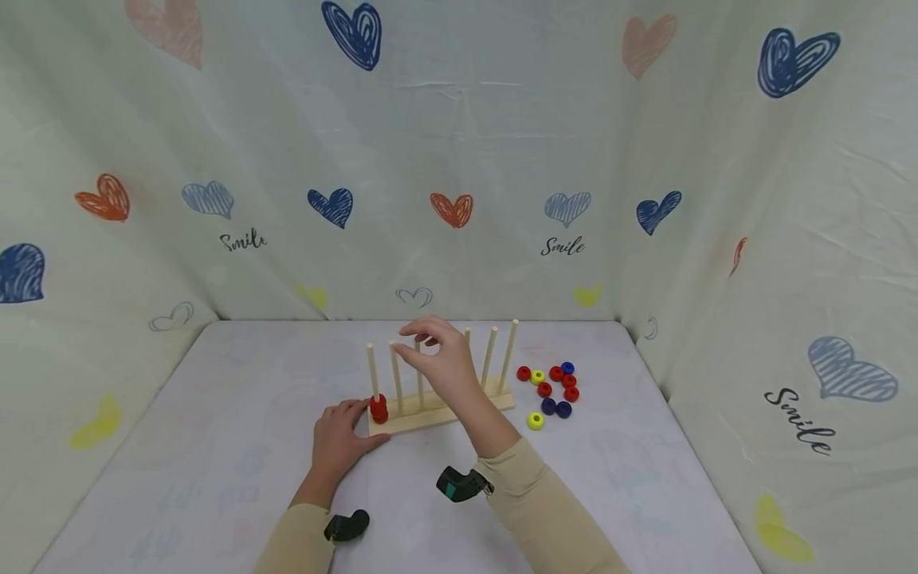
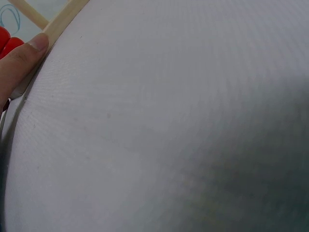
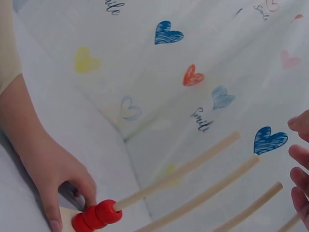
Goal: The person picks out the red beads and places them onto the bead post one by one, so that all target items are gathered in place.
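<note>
A wooden peg board [image 1: 437,414] with several upright rods stands on the table. Three red beads [image 3: 96,216] are stacked at the foot of its leftmost rod [image 1: 372,371]. My left hand [image 1: 337,442] grips the board's left end, its thumb [image 2: 24,58] along the front edge in the left wrist view. Above the middle rods hangs my right hand [image 1: 445,359], thumb and forefinger apart with nothing between them. At the edge of the right wrist view, its fingertips [image 3: 300,179] are near the tops of the rods.
Loose red, yellow and blue beads lie right of the board, among them a yellow bead [image 1: 535,420] nearer me and a dark blue bead [image 1: 563,410]. A white cloth printed with hearts [image 1: 452,210] hangs behind the table [image 1: 237,430].
</note>
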The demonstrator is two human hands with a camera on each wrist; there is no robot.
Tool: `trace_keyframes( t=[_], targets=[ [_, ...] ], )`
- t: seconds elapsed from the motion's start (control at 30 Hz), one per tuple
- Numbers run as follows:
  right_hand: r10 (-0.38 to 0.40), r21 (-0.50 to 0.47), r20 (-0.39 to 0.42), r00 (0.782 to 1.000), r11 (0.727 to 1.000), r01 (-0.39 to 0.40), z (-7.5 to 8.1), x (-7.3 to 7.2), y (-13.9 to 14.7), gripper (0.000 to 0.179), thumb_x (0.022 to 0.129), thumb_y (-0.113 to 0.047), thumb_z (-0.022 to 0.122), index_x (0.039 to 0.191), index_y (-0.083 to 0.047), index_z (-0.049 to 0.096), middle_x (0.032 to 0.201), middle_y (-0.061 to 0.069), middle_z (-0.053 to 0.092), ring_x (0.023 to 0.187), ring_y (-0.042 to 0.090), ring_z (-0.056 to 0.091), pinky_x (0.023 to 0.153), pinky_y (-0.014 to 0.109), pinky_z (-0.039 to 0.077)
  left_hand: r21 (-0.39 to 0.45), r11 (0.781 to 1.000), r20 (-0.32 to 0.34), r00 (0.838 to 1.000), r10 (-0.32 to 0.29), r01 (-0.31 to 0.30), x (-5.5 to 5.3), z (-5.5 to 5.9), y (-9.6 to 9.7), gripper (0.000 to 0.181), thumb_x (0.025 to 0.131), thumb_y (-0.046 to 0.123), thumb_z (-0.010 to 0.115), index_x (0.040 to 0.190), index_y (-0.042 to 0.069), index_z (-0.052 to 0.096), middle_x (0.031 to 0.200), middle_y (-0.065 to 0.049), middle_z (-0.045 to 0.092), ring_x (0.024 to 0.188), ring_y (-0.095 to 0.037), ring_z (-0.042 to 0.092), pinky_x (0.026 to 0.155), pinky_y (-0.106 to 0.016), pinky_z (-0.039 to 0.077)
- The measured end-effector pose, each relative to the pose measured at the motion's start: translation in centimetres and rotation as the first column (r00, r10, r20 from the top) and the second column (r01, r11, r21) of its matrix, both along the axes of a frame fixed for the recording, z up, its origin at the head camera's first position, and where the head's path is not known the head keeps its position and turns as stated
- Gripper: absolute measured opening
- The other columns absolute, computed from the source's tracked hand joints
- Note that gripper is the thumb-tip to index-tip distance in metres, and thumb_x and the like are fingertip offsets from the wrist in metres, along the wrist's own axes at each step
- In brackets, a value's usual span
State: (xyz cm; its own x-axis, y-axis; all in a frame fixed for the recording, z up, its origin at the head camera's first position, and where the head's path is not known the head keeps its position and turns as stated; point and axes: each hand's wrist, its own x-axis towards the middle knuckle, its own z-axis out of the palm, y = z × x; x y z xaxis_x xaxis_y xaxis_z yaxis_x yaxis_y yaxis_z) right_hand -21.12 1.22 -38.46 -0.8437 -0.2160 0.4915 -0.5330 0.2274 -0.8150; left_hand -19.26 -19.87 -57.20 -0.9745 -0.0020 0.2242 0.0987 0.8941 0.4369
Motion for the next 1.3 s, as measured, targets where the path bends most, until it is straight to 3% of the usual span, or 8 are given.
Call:
trace_keyframes(
  t=[0.13, 0.33, 0.57, 0.87, 1.17, 1.3],
  targets=[
    [-0.003, -0.009, -0.002, 1.0, 1.0, 0.003, -0.2, 0.1, 0.5, 0.016, 0.086, -0.012, 0.076, 0.102, -0.01, 0.073, 0.104, 0.001, 0.066, 0.09, 0.024, 0.06, 0.081, 0.039, 0.051, -0.006, 1.0, 0.004, 1.0, 0.008, -0.008, 0.0, -0.1, 0.1, 0.078, 0.071, 0.051, 0.082, 0.132, 0.007, 0.06, 0.125, -0.017, 0.059, 0.112, -0.038, 0.048, 0.092, -0.057, 0.039],
    [-0.007, -0.065, 0.037, 0.999, 0.998, 0.009, -0.7, 0.1, 1.3, 0.017, 0.085, -0.009, 0.076, 0.101, -0.008, 0.073, 0.104, 0.003, 0.066, 0.089, 0.028, 0.061, 0.08, 0.052, 0.05, -0.006, 1.0, 0.011, 1.0, 0.021, -0.021, 0.1, -0.2, 0.2, 0.079, 0.07, 0.049, 0.083, 0.132, 0.007, 0.06, 0.124, -0.018, 0.059, 0.112, -0.039, 0.048, 0.092, -0.057, 0.039],
    [-0.024, -0.091, 0.044, 0.999, 0.995, 0.028, -1.7, 0.2, 2.2, 0.018, 0.085, -0.012, 0.077, 0.101, -0.005, 0.073, 0.101, 0.006, 0.067, 0.088, 0.028, 0.061, 0.078, 0.037, 0.051, -0.02, 1.0, 0.005, 1.0, 0.019, -0.019, 0.1, -0.3, 0.1, 0.078, 0.07, 0.049, 0.083, 0.131, 0.006, 0.06, 0.124, -0.018, 0.059, 0.112, -0.04, 0.049, 0.092, -0.058, 0.039],
    [-0.064, -0.102, 0.06, 0.996, 0.992, 0.07, -2.9, 0.3, 3.7, 0.016, 0.084, -0.008, 0.077, 0.099, -0.008, 0.073, 0.099, 0.007, 0.067, 0.084, 0.023, 0.06, 0.075, 0.03, 0.05, -0.02, 0.999, 0.022, 0.999, 0.03, -0.03, 0.3, -0.2, 0.1, 0.079, 0.07, 0.048, 0.083, 0.131, 0.005, 0.06, 0.125, -0.019, 0.058, 0.112, -0.04, 0.048, 0.092, -0.057, 0.039],
    [-0.114, -0.096, 0.148, 0.982, 0.987, 0.129, -3.7, 0.3, 5.8, 0.02, 0.084, -0.006, 0.077, 0.103, -0.003, 0.072, 0.105, 0.012, 0.066, 0.087, 0.027, 0.06, 0.08, 0.041, 0.05, -0.018, 0.999, 0.034, 0.999, 0.032, -0.031, 0.2, -0.1, 0.2, 0.079, 0.071, 0.049, 0.083, 0.132, 0.005, 0.06, 0.127, -0.019, 0.057, 0.114, -0.039, 0.047, 0.093, -0.057, 0.038],
    [-0.152, -0.089, 0.17, 0.974, 0.982, 0.169, -2.8, 1.2, 6.6, 0.02, 0.084, -0.001, 0.075, 0.102, 0.004, 0.07, 0.104, 0.019, 0.066, 0.087, 0.033, 0.06, 0.081, 0.042, 0.05, -0.013, 1.0, 0.024, 0.999, 0.029, -0.028, 0.1, -0.1, 0.3, 0.079, 0.07, 0.049, 0.083, 0.132, 0.005, 0.059, 0.126, -0.019, 0.057, 0.114, -0.039, 0.047, 0.093, -0.058, 0.038]
  ],
)
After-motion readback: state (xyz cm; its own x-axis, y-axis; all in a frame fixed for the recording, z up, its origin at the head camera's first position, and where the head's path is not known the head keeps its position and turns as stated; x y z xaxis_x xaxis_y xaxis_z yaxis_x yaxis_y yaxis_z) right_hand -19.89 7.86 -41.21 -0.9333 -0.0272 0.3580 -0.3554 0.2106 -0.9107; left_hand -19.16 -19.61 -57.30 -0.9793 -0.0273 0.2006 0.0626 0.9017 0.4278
